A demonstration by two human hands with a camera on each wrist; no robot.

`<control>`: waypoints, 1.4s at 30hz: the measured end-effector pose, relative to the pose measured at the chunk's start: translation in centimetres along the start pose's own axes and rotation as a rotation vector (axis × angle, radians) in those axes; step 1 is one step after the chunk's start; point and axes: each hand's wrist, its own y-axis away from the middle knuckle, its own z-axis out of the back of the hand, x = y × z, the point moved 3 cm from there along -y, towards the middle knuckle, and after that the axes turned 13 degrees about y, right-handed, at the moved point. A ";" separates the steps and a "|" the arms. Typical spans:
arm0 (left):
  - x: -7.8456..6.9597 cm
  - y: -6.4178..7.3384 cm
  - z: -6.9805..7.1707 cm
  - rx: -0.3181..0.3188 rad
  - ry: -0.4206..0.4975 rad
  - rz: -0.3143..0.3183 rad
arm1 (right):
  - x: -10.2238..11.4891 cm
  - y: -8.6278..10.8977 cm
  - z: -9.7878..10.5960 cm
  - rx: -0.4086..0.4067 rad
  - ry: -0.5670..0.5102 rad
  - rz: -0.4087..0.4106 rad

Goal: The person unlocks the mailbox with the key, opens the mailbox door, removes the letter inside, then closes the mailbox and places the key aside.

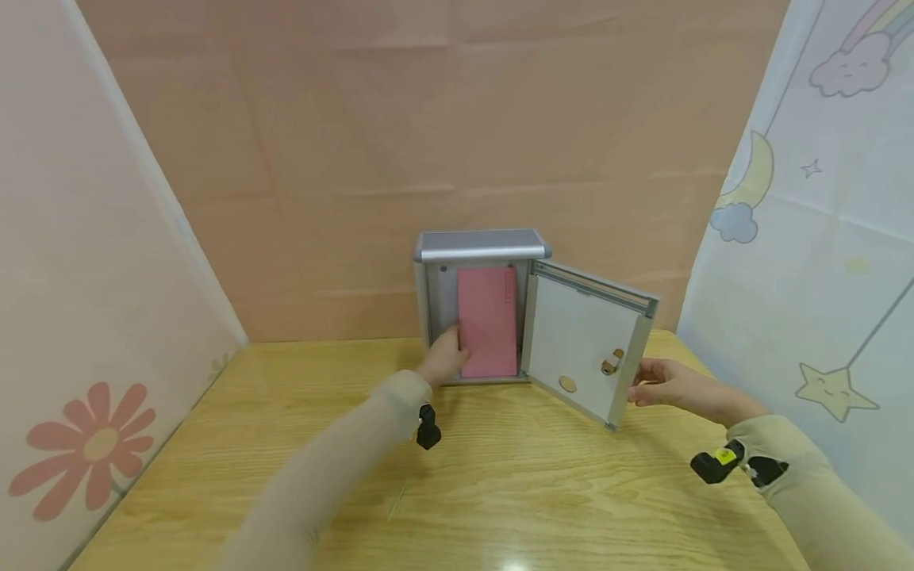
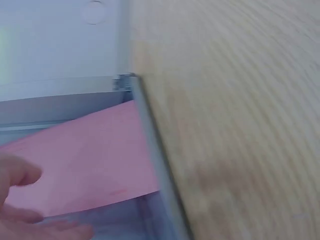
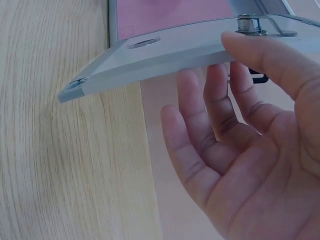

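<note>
A grey metal mailbox stands at the back of the table, its white door swung out to the right. Inside it a pink envelope stands upright. My left hand reaches into the box at the envelope's left edge. In the left wrist view, that hand's thumb and fingers are spread apart beside the envelope; whether they touch it I cannot tell. My right hand holds the door's free edge, thumb on the inner side near the lock, fingers at the outer side.
The wooden table spreads in front of the box. A peach cloth hangs behind, with patterned cloths at the left and right. An oval disc mark is low on the door's inner face.
</note>
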 end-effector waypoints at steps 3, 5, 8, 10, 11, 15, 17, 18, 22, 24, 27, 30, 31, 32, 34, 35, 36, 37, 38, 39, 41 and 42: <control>0.4 -0.6 -0.7 -0.088 0.049 -0.006 | 0.0 0.1 0.0 0.006 -0.001 -0.003; 0.6 -0.9 -1.0 -0.137 0.083 0.005 | 0.0 0.1 -0.1 0.009 -0.006 0.001; 0.7 -1.4 -1.1 -0.196 0.120 0.016 | 0.0 0.0 -0.1 0.009 -0.013 0.006; 0.8 -1.8 -1.1 -0.221 0.132 0.012 | -0.1 -0.1 -0.1 0.008 -0.007 0.013; 0.9 -2.0 -1.1 -0.232 0.130 0.004 | -0.1 -0.1 -0.1 0.007 -0.007 0.009; 1.3 -2.6 -1.2 -0.283 0.124 -0.004 | -0.2 -0.1 0.0 0.005 -0.002 -0.001; 1.4 -2.8 -1.2 -0.318 0.106 -0.011 | -0.3 -0.1 0.0 0.005 -0.007 0.000; 1.4 -2.8 -1.2 -0.338 0.095 -0.015 | -0.2 -0.1 0.0 0.005 -0.008 0.004; 1.5 -2.8 -1.4 -0.392 0.049 -0.023 | -0.1 0.0 0.0 0.009 -0.017 0.013; 1.4 -2.7 -1.4 -0.405 0.033 -0.018 | 0.0 0.0 0.0 0.009 -0.020 0.011; 1.2 -2.4 -1.3 -0.410 0.014 -0.008 | 0.0 0.0 0.0 0.010 -0.024 0.014; 1.0 -2.1 -1.2 -0.404 0.003 0.005 | -0.1 0.0 0.0 0.014 -0.023 0.019; 0.9 -1.9 -1.2 -0.406 -0.001 0.006 | -0.2 -0.1 0.0 0.014 -0.025 0.013; 0.9 -1.8 -1.1 -0.410 -0.009 0.004 | -0.2 -0.1 0.0 0.015 -0.023 0.013; 0.8 -1.6 -0.9 -0.422 -0.025 -0.014 | -0.3 -0.1 0.0 0.014 -0.020 0.012; 0.7 -1.4 -0.8 -0.435 -0.043 -0.030 | -0.3 -0.1 0.0 0.013 -0.021 0.011; 0.6 -1.3 -0.7 -0.445 -0.053 -0.048 | -0.3 -0.2 0.0 0.013 -0.021 0.009; 0.6 -1.2 -0.6 -0.452 -0.065 -0.065 | -0.3 -0.2 0.1 0.012 -0.022 0.008; 0.5 -1.1 -0.4 -0.455 -0.078 -0.076 | -0.3 -0.2 0.1 0.013 -0.020 0.014; 0.4 -1.0 -0.3 -0.454 -0.080 -0.087 | -0.3 -0.2 0.1 0.014 -0.021 0.014; 0.3 -0.8 0.0 -0.427 -0.072 -0.083 | -0.3 -0.1 0.1 0.015 -0.023 0.016; 0.2 -0.6 0.2 -0.410 -0.064 -0.078 | -0.3 -0.1 0.1 0.017 -0.023 0.015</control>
